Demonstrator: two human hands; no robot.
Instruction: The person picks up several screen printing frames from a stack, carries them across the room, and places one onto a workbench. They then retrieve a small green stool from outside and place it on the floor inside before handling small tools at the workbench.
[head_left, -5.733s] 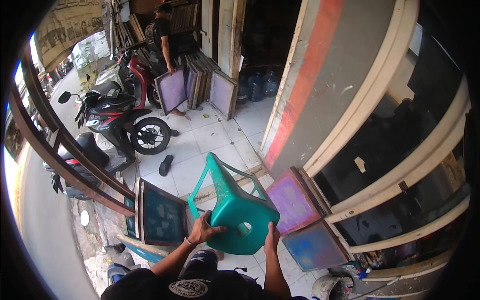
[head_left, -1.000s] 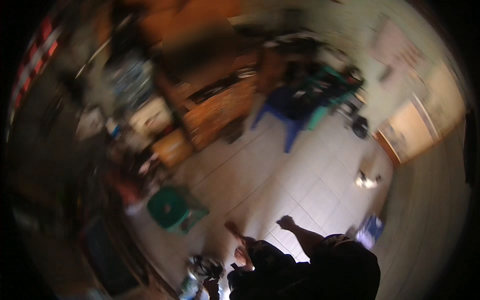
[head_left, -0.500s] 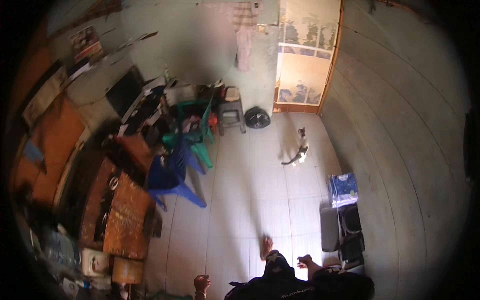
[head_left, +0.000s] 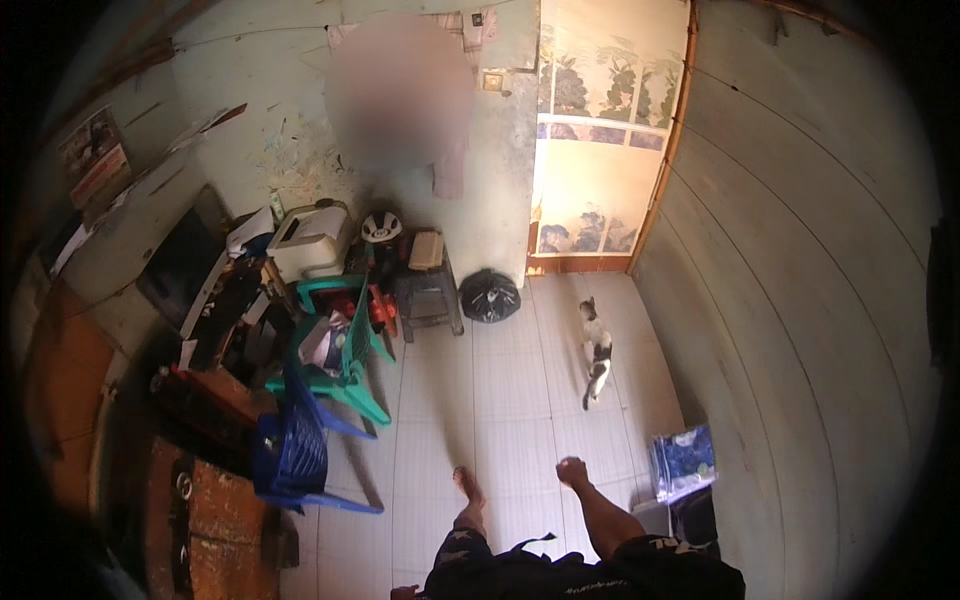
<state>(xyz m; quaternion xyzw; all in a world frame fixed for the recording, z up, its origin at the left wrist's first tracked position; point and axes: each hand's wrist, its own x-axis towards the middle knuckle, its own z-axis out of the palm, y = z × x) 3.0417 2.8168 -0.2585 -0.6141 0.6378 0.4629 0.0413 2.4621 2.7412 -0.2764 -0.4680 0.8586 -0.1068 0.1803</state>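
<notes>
The left hand (head_left: 404, 592) is barely showing at the lower edge; I cannot tell how far it is opening or what it is holding. To its right, a bare foot (head_left: 467, 487) is resting on the floor (head_left: 430, 420). The right hand (head_left: 572, 472) is hanging over the pale tiles, its fingers curling into a loose fist; whether they are enclosing anything, I cannot tell.

Across the room, a worn wooden cabinet (head_left: 225, 500) is standing at far left, with a blue chair (head_left: 300, 460) just beside it. Behind, 1 green chair (head_left: 357, 345) is carrying wrapped goods. A grey stool (head_left: 430, 300) is supporting a box, and a knotted black bag (head_left: 490, 297) is sitting beside it. Beyond the right hand, 1 black-and-white cat (head_left: 592, 340) is facing the patterned door (head_left: 600, 190). To the hand's right, a blue-and-white package (head_left: 684, 462) is lying near the grey wall (head_left: 800, 280).
</notes>
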